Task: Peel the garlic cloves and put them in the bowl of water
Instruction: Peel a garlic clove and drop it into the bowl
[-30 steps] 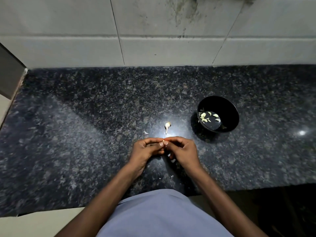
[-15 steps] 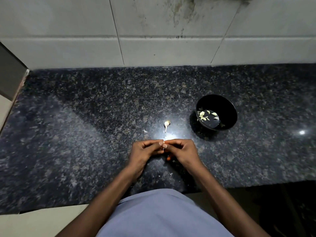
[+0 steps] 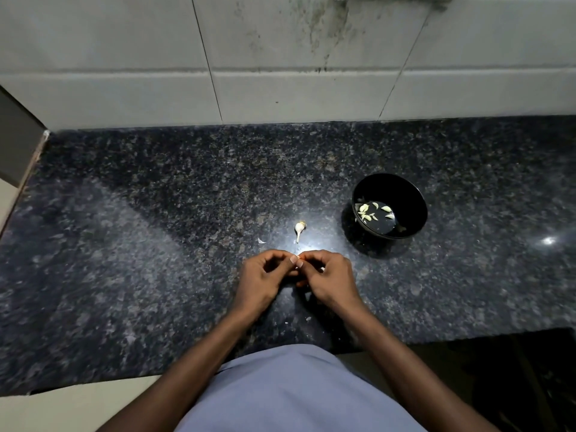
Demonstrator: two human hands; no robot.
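Observation:
My left hand (image 3: 265,275) and my right hand (image 3: 330,275) meet fingertip to fingertip just above the black granite counter. Between them they pinch a small garlic clove (image 3: 300,262), of which only a sliver shows. A black bowl (image 3: 405,188) stands to the right and a little farther back, holding water with several peeled cloves (image 3: 369,212) floating in it. The bare garlic stem (image 3: 300,228) lies on the counter just beyond my fingers.
A scrap of white peel (image 3: 261,241) lies left of the stem, and small flakes (image 3: 308,318) sit below my hands. A tiled wall (image 3: 280,57) closes off the back. The counter's front edge (image 3: 467,336) runs near my body.
Both hands have stayed together on the clove, shifting only slightly; the fingertips work at it. Bowl and stem lie as before.

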